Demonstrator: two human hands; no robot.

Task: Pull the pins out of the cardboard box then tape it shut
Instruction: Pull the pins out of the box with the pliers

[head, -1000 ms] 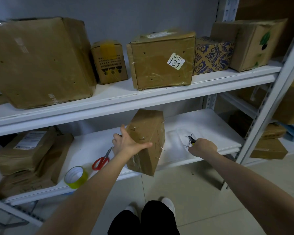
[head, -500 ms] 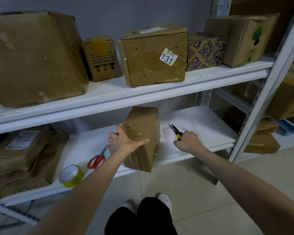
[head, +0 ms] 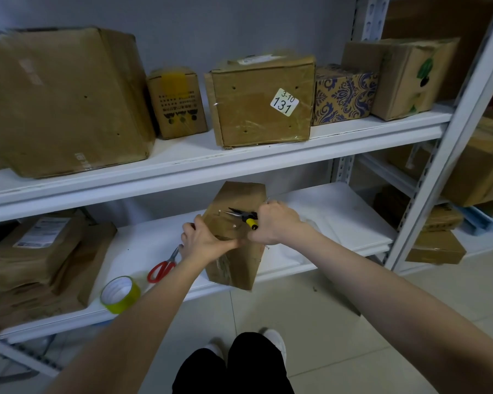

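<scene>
White steel shelving (head: 239, 166) stacked with taped parcels (head: 262, 100) lines a storeroom wall. At the front edge of its lower shelf (head: 339, 217), a brown cardboard box (head: 236, 268) stands on end, long axis near upright, top tipped away toward the wall, bottom corner overhanging the edge. A person's left hand (head: 208, 240) grips the box's left side, thumb laid across the near face. The right hand (head: 276, 223) is curled round yellow-handled needle-nose pliers (head: 241, 215), nose pointing left across that face. Red-handled scissors (head: 162, 268) and a yellow-green tape roll (head: 120, 294) lie on the shelf to the left. Small metal pins (head: 234, 226) stud the box's near face.
</scene>
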